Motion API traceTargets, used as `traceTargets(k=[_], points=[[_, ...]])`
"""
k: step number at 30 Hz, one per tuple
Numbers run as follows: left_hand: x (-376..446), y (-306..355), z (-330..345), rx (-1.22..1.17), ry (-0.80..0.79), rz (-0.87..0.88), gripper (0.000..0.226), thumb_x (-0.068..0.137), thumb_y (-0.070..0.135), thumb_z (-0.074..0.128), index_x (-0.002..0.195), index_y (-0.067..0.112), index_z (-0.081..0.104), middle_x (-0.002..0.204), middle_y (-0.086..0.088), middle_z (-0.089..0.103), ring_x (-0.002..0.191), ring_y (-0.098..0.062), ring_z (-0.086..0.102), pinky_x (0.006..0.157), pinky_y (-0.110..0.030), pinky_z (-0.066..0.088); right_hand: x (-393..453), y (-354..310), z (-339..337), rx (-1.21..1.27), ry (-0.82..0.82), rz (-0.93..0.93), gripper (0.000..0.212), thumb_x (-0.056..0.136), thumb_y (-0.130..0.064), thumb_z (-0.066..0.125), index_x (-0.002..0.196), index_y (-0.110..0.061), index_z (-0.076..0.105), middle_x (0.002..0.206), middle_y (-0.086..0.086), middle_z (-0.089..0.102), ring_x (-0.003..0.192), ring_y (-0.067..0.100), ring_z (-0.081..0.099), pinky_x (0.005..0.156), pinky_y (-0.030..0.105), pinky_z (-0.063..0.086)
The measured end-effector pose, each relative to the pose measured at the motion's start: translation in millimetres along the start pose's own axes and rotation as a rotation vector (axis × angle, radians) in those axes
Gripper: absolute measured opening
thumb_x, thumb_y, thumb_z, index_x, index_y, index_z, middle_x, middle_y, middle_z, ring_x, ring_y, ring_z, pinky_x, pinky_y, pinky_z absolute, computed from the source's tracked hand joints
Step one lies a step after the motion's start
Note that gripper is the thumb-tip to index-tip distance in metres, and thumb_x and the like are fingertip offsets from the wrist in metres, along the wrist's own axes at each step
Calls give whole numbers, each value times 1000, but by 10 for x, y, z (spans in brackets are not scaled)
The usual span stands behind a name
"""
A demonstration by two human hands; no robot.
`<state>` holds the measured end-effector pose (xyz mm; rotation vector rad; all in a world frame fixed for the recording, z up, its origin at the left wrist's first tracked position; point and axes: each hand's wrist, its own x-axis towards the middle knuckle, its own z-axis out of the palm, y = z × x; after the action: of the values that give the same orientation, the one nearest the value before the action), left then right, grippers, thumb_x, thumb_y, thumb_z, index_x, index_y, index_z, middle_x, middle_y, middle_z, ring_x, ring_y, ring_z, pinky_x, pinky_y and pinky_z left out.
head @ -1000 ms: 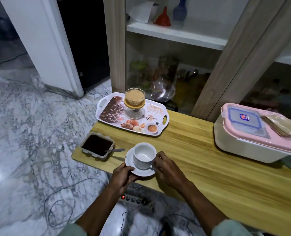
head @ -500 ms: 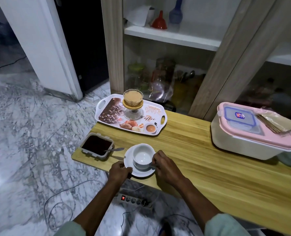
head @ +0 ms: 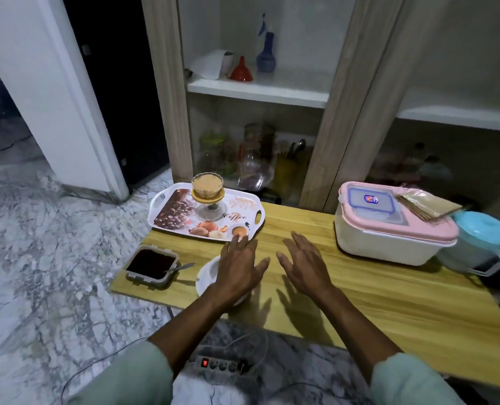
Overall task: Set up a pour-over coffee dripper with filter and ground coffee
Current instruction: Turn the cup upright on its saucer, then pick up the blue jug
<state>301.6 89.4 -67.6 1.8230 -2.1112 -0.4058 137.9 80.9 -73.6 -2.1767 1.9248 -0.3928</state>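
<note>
A glass dripper lined with a brown paper filter sits on a glass carafe, standing on a printed coffee tray at the table's back left. A rectangular container of dark ground coffee with a spoon resting in it lies at the front left corner. My left hand hovers flat, fingers spread, over the white cup and saucer, hiding most of them. My right hand is held open above the bare wood beside it, holding nothing.
A white box with a pink lid stands at the right, a pack of brown filters on top. A blue-lidded jug is beside it. Shelves behind hold jars, a red funnel and a blue spray bottle. A power strip lies on the marble floor.
Both hands have let go of the cup and saucer and lifted, fingers now spread. The view has tilted up, showing more of the shelves.
</note>
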Motion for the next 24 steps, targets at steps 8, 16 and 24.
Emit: traceTargets(k=[8,16,24], points=[[405,1273,358,2,-114,251,66,93,51,41,147,16,27,160,-10,18,150,-25,4,120,-46,7,-391,1113,-791,-22,156,223,57,99,-47,36,149,-22,30,161,5,18,149,20,14,120,35,11],[772,2863,952,-90,-89,482,66,91,49,47,146,16,30,158,-9,24,149,-24,11,119,-42,13,-821,2709,-1453,-70,278,437,55,98,-44,39,147,-19,33,159,8,25,147,24,20,119,38,17],[1148,4117,1602,-171,-83,451,59,92,44,50,141,13,41,152,-9,38,144,-25,27,116,-40,24,-765,4082,-1816,-16,256,573,54,94,-39,48,139,-11,41,145,10,44,133,27,38,109,38,33]])
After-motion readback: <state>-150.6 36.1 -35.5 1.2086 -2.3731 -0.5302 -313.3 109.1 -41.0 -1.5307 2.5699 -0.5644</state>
